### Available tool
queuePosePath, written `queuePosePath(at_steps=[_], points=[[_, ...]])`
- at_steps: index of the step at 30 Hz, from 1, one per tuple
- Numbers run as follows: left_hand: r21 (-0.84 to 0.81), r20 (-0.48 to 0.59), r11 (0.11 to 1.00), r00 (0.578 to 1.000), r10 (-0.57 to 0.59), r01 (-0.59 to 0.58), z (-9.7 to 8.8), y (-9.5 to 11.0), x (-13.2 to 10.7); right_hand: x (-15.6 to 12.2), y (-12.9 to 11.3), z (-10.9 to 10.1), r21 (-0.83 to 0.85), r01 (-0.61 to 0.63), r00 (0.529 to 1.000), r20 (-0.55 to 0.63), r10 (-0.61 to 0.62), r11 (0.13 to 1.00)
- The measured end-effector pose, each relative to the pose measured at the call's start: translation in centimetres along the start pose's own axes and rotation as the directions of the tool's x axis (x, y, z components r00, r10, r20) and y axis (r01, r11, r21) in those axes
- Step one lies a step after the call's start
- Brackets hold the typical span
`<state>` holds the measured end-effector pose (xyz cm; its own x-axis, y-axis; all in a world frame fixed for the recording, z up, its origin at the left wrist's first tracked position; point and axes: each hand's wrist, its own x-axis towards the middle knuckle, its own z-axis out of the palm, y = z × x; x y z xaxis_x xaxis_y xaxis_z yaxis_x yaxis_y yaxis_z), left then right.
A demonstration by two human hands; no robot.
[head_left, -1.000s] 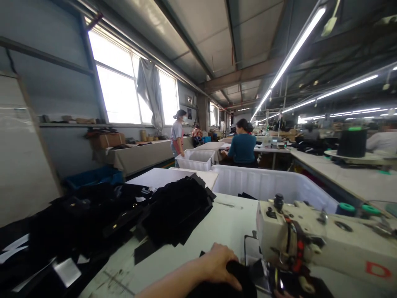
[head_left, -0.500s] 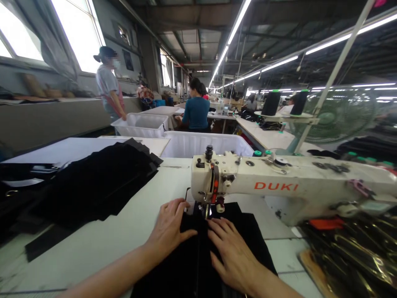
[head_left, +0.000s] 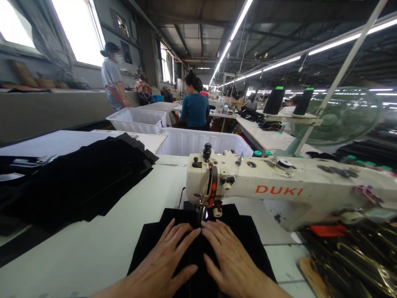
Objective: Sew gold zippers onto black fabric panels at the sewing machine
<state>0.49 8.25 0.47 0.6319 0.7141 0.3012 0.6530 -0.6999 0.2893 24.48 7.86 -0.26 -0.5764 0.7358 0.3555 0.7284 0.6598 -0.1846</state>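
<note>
left hand (head_left: 166,260): bare, slim tapering fingers (head_left: 189,241), rounded thumb (head_left: 187,273). right hand (head_left: 232,258): bare likewise, similarly slender. just behind grip, bare wrists (head_left: 254,275); farther back, bare forearms (head_left: 273,289), smooth in outline, cut off by lower edge of view.

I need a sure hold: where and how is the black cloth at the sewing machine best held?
Probably press the black cloth flat-handed either side of its middle, from the near side, where the left hand and right hand rest: it lies flat on the table, and the sewing machine head overhangs its far part.
</note>
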Motion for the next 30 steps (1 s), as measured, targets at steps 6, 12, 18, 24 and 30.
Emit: queuePosePath(at_steps=[6,12,18,24,30], points=[[-0.003,0.078,1.000,0.997,0.024,-0.024,-0.2,-1.8,2.2,2.7,1.5,0.0,-0.010,-0.034,0.998,0.053,0.034,0.999],[0.028,0.088,0.998,0.995,0.046,-0.049,-0.9,-0.8,1.1,2.1,1.6,0.1,0.020,0.024,1.000,0.020,-0.025,1.000],[0.094,0.080,0.993,0.995,0.060,-0.068,-2.0,0.1,0.4,1.8,0.7,-0.8,0.027,-0.002,1.000,-0.029,0.003,1.000],[0.094,0.178,0.995,0.984,0.024,-0.042,-1.9,-0.7,1.4,1.8,1.0,-0.4,-0.011,0.015,0.997,-0.076,-0.015,1.000],[0.036,0.223,0.999,0.975,0.018,-0.027,-1.6,-1.5,1.8,1.2,1.4,0.3,-0.045,0.026,1.000,-0.016,-0.027,0.999]])
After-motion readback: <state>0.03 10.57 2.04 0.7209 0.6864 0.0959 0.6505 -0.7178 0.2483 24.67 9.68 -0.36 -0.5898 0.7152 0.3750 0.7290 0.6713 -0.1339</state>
